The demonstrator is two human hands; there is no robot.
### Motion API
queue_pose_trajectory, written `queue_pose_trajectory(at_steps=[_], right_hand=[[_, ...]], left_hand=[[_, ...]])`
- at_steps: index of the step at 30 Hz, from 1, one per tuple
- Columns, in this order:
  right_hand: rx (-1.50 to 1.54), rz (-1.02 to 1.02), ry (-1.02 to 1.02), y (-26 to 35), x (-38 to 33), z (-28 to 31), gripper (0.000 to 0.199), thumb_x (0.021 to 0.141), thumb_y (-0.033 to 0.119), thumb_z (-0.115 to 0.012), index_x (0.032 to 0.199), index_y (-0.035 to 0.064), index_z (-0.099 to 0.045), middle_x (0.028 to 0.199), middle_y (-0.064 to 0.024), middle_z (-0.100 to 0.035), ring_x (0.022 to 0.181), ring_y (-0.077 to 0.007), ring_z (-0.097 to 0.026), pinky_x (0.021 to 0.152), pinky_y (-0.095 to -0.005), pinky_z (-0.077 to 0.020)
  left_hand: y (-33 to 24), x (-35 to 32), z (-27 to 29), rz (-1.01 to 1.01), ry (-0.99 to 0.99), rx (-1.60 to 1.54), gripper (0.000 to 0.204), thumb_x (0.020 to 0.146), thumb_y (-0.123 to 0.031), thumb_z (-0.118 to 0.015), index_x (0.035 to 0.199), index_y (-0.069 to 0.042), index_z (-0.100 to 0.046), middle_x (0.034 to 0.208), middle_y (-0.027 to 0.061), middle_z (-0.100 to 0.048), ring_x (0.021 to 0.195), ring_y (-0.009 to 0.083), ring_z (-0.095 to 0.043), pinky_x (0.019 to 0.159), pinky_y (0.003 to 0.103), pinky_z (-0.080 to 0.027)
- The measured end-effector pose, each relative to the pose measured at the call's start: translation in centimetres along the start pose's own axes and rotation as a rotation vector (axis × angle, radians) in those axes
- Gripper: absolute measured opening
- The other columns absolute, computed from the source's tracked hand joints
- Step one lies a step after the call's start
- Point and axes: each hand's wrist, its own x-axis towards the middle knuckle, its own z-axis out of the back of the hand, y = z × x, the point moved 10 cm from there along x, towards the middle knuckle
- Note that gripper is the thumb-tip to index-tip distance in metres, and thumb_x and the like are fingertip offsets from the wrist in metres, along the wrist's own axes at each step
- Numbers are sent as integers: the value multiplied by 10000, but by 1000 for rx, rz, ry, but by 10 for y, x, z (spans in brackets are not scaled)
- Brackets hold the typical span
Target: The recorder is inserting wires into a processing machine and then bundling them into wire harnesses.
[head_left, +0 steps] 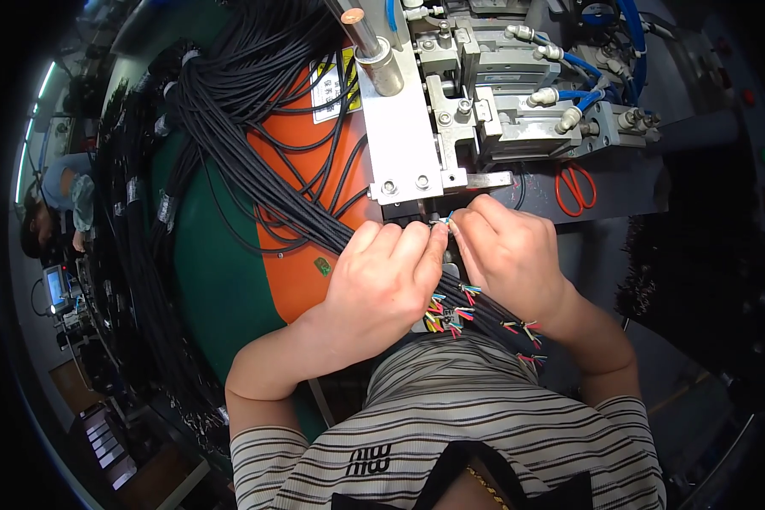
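Note:
Both hands meet at the front of a metal pneumatic machine (408,127). My left hand (387,272) is closed, thumb and fingers pinching the end of a black cable whose thin coloured wires (444,223) show between the hands. From the other side my right hand (506,246) pinches at the same small wires; its fingertips almost touch the left ones. Below the hands hang several black cable ends with stripped coloured wires (459,314), close to my striped shirt. The fingers partly hide the held end.
A thick bundle of black cables (229,127) runs over the orange and green work surface (212,246) at left. Red-handled scissors (575,189) lie right of the machine. Blue air hoses (582,64) loop at the back. Another person (59,195) sits at far left.

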Motion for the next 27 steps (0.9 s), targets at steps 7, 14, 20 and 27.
queue_pose_trajectory(at_steps=[7, 14, 20, 27], right_hand=[[-28, 11, 150, -2, 6, -6, 90, 795, 23, -685, 880, 9, -659, 764, -95, -611, 579, -265, -620, 494, -345, -477], [142, 7, -149, -9, -6, 6, 118, 805, 38, -699, 910, 7, -656, 813, -101, -649, 588, -253, -630, 493, -333, -485], [202, -83, 33, -20, 0, -6, 128, 798, 24, -698, 916, 7, -650, 796, -103, -650, 578, -247, -632, 499, -314, -493], [177, 46, -210, -9, -2, 13, 84, 784, 15, -687, 852, 16, -638, 760, -94, -650, 542, -236, -620, 485, -312, -477]], left_hand=[[-2, 6, 1, -3, 34, 40, 312, 776, -69, -595, 1044, 86, -634, 831, 72, -522, 704, 174, -508, 638, 307, -385], [0, 5, -1, -3, 21, 30, 291, 781, -72, -596, 1027, 77, -638, 830, 67, -523, 705, 173, -511, 640, 304, -382], [2, 7, 0, -6, 20, 22, 290, 784, -80, -600, 1028, 70, -640, 827, 64, -514, 698, 172, -505, 637, 313, -376], [6, 3, -2, 38, 16, -44, 319, 776, -89, -604, 1062, 49, -638, 843, 64, -511, 709, 177, -513, 641, 326, -373]])
